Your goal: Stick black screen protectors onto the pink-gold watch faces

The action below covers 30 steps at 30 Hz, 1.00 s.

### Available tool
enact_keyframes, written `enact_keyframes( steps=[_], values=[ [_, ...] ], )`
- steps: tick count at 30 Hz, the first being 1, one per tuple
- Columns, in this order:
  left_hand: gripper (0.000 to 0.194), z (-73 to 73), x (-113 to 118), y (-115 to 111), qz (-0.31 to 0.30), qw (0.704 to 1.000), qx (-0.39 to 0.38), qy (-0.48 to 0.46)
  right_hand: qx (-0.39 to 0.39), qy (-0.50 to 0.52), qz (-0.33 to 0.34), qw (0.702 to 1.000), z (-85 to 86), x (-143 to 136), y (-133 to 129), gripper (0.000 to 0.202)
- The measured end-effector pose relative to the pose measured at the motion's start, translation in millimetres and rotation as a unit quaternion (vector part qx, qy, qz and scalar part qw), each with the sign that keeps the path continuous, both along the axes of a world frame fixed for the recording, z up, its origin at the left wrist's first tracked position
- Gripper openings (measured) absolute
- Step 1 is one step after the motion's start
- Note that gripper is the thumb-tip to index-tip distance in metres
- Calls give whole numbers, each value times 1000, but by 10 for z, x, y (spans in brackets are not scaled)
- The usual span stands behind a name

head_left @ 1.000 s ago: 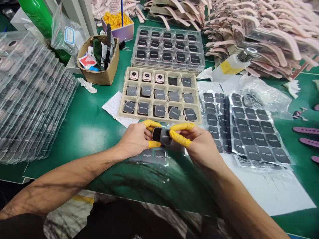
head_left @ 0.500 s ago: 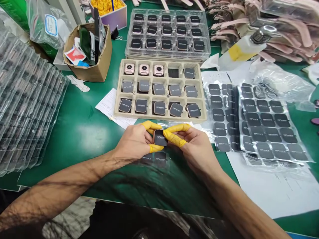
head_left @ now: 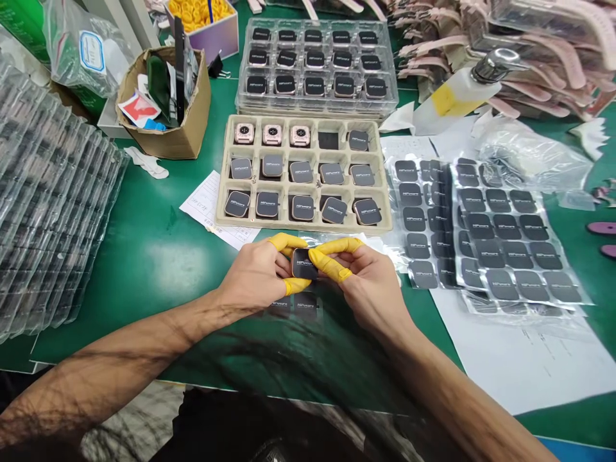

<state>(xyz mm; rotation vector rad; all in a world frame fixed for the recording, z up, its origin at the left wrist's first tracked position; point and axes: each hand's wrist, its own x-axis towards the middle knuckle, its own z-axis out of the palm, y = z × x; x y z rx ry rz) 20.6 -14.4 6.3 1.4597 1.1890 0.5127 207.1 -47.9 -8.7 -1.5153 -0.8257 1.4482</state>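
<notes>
Between my two hands is a small square smartwatch case [head_left: 302, 264], its black face marked "HiFuture" and turned up. My left hand [head_left: 257, 269] grips it by its left side, with yellow finger cots on thumb and finger. The yellow-covered thumb and finger of my right hand [head_left: 368, 276] pinch its right edge and cover part of the face. Partly hidden under the hands lies a clear sheet with black film stickers [head_left: 305, 304]. Just beyond stands a beige tray [head_left: 304, 226] with watch cases in its compartments; three at the back left show their pink undersides.
Clear trays of watches [head_left: 315, 102] stand behind the beige tray. Sheets of black stickers [head_left: 510, 231] lie at right, near a pump bottle [head_left: 462, 96]. A tall stack of clear trays [head_left: 52, 212] is at left, with a cardboard box [head_left: 192, 122] behind it.
The view has shifted slightly, so everything sits a little further left. Both hands keep their hold on the watch case, and the right thumb still presses on its edge.
</notes>
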Motion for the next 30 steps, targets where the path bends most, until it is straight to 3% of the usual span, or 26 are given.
enact_keyframes(
  steps=[7, 30],
  values=[
    [52, 9, -4, 14, -14, 999, 7, 32, -5, 27, -8, 1000, 10, -5, 14, 44],
    [52, -24, -9, 17, -11, 1000, -5, 5, 19, -3, 11, 1000, -4, -9, 17, 41]
  ],
)
